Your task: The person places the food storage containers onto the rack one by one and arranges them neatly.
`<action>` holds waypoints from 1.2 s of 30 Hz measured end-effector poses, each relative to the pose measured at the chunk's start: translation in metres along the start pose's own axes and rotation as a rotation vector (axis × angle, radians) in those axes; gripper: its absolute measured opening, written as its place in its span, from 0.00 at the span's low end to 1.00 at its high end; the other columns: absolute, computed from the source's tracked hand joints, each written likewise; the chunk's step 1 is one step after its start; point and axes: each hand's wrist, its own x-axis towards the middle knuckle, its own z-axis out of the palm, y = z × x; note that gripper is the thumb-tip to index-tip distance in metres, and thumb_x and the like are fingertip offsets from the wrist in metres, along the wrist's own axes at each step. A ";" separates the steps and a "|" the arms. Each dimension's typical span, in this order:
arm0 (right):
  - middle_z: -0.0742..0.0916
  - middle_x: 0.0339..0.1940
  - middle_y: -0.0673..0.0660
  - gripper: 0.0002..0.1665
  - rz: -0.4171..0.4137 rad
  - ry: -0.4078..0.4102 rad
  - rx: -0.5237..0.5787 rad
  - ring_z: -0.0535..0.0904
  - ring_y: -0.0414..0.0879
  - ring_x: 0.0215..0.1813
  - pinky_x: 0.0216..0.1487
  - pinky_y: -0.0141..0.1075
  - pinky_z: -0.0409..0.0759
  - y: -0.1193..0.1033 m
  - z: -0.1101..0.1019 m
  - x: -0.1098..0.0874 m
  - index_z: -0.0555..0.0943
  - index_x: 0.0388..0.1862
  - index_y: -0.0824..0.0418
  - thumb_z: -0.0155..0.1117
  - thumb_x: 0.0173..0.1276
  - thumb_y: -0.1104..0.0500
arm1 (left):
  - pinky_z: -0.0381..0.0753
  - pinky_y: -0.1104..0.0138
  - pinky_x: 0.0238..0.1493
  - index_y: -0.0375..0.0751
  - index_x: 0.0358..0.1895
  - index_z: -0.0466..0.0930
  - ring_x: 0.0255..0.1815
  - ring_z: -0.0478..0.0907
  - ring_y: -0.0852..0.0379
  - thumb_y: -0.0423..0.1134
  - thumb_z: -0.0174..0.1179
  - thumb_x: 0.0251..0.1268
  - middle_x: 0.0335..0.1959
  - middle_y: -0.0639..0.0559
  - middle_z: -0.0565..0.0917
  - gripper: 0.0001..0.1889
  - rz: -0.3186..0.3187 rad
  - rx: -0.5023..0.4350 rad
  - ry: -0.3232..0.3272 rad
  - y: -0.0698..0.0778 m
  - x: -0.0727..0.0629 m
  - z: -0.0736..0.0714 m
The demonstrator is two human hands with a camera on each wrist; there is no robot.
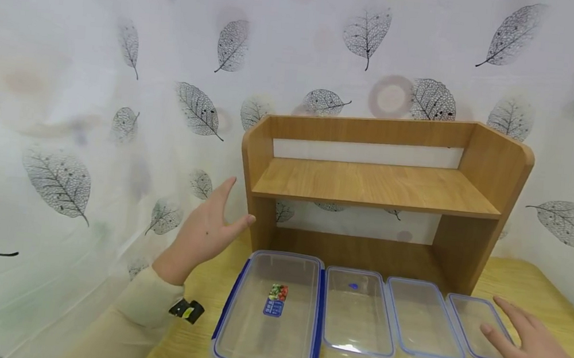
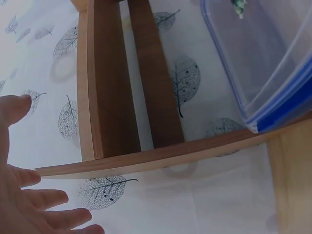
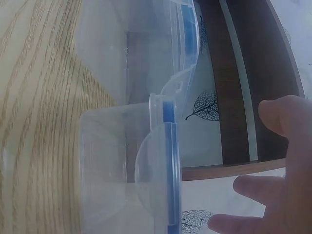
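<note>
In the head view my left hand is raised beside the left end of a wooden shelf, thumb and fingers spread, holding nothing. My right hand hovers at the lower right, its fingers extended by the smallest lidded container; whether they touch cannot be told. Four clear plastic boxes stand in a row before the shelf: a large food container with blue side clips and a label, a medium container, a narrower container and that smallest one. The right wrist view shows clear container sides near the spread fingers.
The two-level shelf stands on a yellow wood-grain table. Behind and to the left hangs a white sheet printed with leaves. A black band circles my left wrist.
</note>
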 end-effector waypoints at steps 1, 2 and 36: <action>0.64 0.66 0.86 0.46 0.007 -0.013 0.006 0.58 0.85 0.63 0.52 0.78 0.60 0.000 0.000 0.000 0.52 0.79 0.74 0.52 0.80 0.42 | 0.61 0.41 0.73 0.48 0.83 0.41 0.78 0.55 0.38 0.74 0.50 0.66 0.82 0.44 0.52 0.52 -0.012 -0.017 -0.001 -0.001 0.002 -0.001; 0.63 0.66 0.87 0.46 0.019 -0.028 0.013 0.57 0.86 0.63 0.51 0.78 0.60 0.000 0.000 0.001 0.51 0.78 0.75 0.51 0.80 0.42 | 0.61 0.40 0.73 0.48 0.83 0.40 0.78 0.55 0.38 0.74 0.50 0.67 0.82 0.45 0.51 0.52 -0.019 -0.033 0.000 -0.001 0.005 -0.001; 0.54 0.65 0.93 0.60 0.371 -0.388 0.302 0.72 0.77 0.58 0.46 0.51 0.84 0.033 0.004 0.009 0.34 0.70 0.89 0.34 0.80 0.32 | 0.77 0.46 0.63 0.49 0.79 0.59 0.67 0.73 0.39 0.52 0.61 0.72 0.73 0.43 0.70 0.37 -0.195 -0.407 0.186 -0.004 0.088 0.025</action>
